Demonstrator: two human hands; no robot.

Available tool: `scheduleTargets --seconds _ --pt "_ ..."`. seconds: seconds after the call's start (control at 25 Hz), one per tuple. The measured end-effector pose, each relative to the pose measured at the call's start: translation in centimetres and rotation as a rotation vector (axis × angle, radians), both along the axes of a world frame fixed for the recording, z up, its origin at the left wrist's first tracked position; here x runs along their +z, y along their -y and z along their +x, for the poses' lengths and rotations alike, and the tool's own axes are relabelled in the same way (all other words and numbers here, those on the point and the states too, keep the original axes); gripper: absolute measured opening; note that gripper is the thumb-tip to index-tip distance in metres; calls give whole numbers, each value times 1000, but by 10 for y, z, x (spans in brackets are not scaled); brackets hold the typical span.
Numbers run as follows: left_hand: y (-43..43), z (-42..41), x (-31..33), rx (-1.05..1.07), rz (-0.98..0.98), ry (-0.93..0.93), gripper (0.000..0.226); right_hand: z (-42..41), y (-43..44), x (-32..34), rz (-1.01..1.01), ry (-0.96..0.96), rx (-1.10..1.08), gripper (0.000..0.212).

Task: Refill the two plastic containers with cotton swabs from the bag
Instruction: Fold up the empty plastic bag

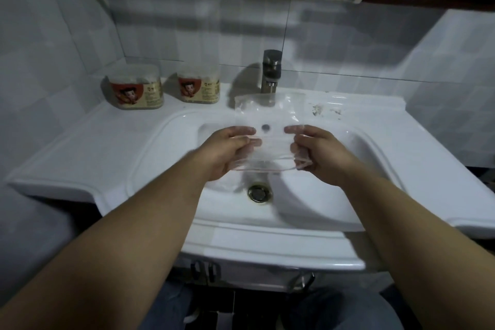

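**A:** Where is the bag?

**B:** Over the sink, stretched between both hands. The left hand has its fingers pinching the left edge, and the right hand pinches the right edge. The reddish zip strip runs left to right on the near side.

**A:** And the tubs?

**B:** Far left on the glossy white desk. The left container and right container sit well apart from the bag, nearer the left hand. They are squat, labelled plastic. The bag is thin, limp, clear film.
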State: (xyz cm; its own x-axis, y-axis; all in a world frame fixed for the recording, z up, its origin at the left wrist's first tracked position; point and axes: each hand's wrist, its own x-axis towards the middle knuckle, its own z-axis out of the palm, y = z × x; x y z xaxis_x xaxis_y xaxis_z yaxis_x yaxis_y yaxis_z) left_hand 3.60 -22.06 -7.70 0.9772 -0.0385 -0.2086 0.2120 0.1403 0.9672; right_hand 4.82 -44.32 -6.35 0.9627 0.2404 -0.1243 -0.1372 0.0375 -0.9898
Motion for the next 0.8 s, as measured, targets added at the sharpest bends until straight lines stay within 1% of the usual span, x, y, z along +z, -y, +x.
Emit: scheduleTargets --seconds 0.12,0.2,0.24,0.28,0.32,0.36,0.44,0.48,0.52,0.6,0.72,0.76,0.8 --pt "2 -4 7 9 -102 20 3 3 2 3 220 -112 21 41" --pt "1 -4 11 49 -240 -79 9 1 5 5 261 -140 43 47" --pt "0 -4 11 74 -301 -131 16 0 5 5 222 -121 45 42" --pt "0 -5 11 75 -319 -161 22 -1 5 4 140 -70 24 29" --pt "1 -5 8 43 -269 -158 27 -1 4 2 63 -15 -7 12" --pt "2 -6 5 -2 -186 -140 29 -1 3 0 19 25 -33 8" --pt "5 -5 0 -26 -66 -96 30 4 3 -5 7 7 -51 36" --pt "3 -4 -2 -4 -59 -83 28 4 3 -5 13 -27 -26 42" --pt "0 -3 -3 23 -79 -71 24 3 3 -6 -11 -59 26 42" --pt "-3 -2 1 46 -139 -59 23 2 3 -7 -69 -82 82 36" --pt "-4 -4 11 110 -104 -101 30 1 -2 -4 41 -38 31 32" --pt "-5 -3 12 141 -124 -128 32 2 -2 -3 88 -34 25 34" --pt "-4 -4 14 163 -188 -152 32 3 -2 -1 131 -49 22 35"
